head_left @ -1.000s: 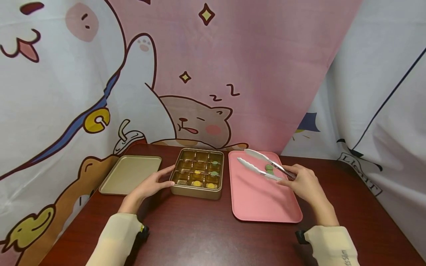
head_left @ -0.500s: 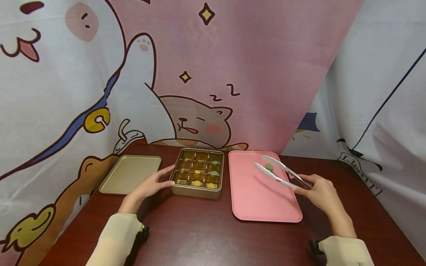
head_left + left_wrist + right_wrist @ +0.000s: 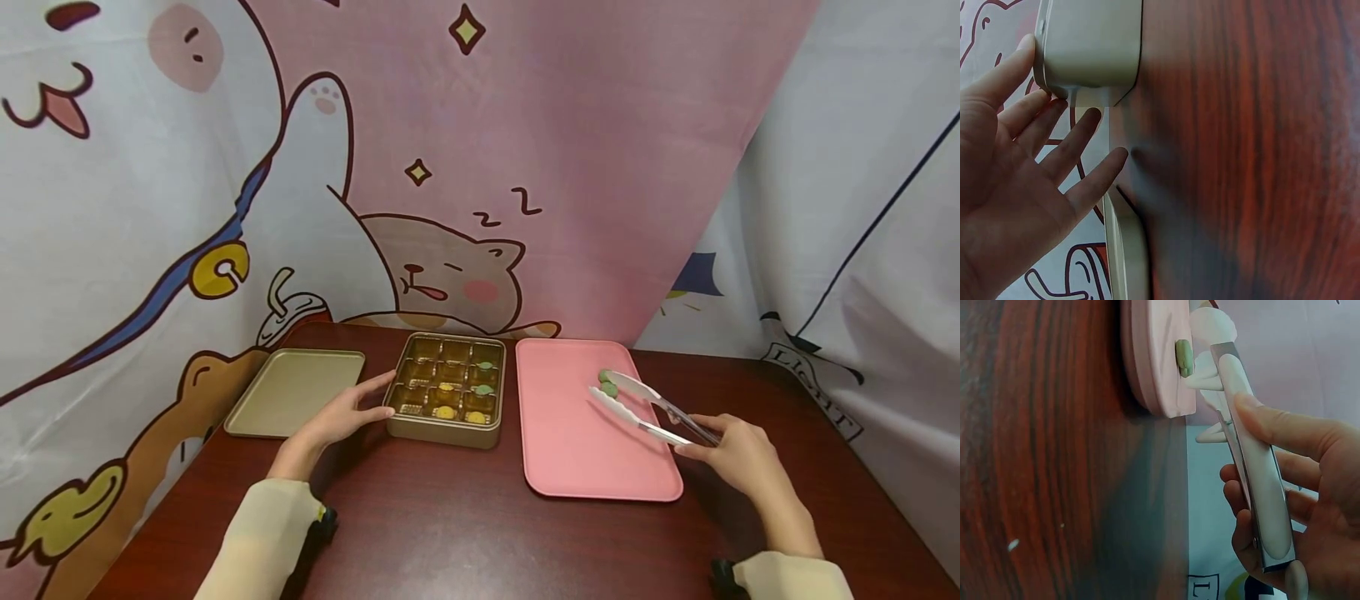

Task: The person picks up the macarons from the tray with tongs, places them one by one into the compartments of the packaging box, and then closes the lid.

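Note:
My left hand (image 3: 333, 421) rests at the left side of a gold box (image 3: 442, 433), its thumb at the near corner and fingers extended. In the left wrist view the thumb tip touches the box (image 3: 1094, 47) at its rim and the fingers are spread. Yellow pieces (image 3: 476, 417) and green pieces (image 3: 483, 390) sit in some of the box's compartments. My right hand (image 3: 738, 454) grips metal tongs (image 3: 652, 427) with pale scalloped heads, spread apart. Those heads are right at two small green round pieces (image 3: 609, 389) on a pink tray (image 3: 585, 450). In the right wrist view, thumb and fingers hold the tongs (image 3: 1254, 456) along the handles.
Left of the box lies a flat gold lid or tray (image 3: 300, 387). The dark red wooden table (image 3: 450, 525) meets a cartoon-printed cloth (image 3: 600, 167) behind it.
My right hand has drawn the tongs to the right and towards me; their heads have come from the tray's upper left to beside the green pieces. The left hand stays in place.

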Tool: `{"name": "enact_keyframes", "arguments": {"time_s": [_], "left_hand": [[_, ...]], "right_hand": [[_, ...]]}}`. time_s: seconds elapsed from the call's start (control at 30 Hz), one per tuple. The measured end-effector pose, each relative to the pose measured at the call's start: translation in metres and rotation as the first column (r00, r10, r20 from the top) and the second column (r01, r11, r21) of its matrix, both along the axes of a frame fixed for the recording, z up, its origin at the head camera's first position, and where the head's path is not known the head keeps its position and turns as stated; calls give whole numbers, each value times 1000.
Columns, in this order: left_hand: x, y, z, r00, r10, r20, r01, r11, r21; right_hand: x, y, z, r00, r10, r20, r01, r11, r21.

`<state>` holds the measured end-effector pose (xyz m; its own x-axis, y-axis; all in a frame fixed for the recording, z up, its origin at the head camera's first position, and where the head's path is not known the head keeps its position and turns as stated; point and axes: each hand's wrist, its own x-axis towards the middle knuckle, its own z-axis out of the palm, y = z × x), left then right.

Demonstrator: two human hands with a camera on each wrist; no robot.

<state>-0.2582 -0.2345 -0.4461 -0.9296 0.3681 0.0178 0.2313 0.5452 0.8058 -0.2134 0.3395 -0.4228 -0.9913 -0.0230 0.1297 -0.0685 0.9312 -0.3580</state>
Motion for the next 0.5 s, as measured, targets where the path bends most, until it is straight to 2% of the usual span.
{"name": "enact_keyframes", "arguments": {"time_s": [0.13,0.5], "left_hand": [[0,0,0,1000,-3,-10,4,1000,4],[0,-1,1,1000,-9,-9,9,1000,10]], "right_hand": [[3,2,0,999,-12,30,12,1000,2],[7,7,3,999,-22,47,21,1000,13]]}}
